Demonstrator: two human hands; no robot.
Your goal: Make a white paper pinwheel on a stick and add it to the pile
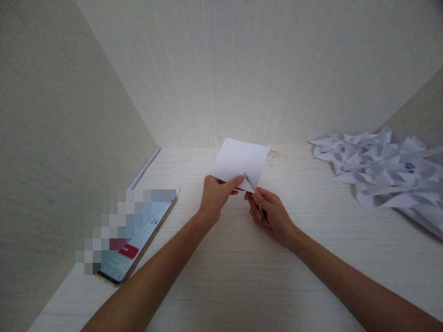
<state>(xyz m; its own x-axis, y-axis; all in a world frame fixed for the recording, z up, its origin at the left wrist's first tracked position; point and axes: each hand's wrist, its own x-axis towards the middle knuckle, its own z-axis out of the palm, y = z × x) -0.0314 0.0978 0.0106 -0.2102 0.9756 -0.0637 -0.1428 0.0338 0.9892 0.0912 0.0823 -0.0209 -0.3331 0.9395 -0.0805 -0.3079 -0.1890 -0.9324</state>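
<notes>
A white sheet of paper (239, 159) is held up a little above the pale wooden desk (235, 272), near its middle. My left hand (216, 193) pinches the sheet's lower left edge between thumb and fingers. My right hand (269, 213) grips the lower right corner, where a narrow flap of the paper is folded over. Both forearms reach in from the bottom of the view.
A pile of several folded white paper pieces (380, 170) lies at the desk's right. A phone (138, 244) with a lit screen rests at the left, by the left wall. Pale walls close the desk in at the back and both sides.
</notes>
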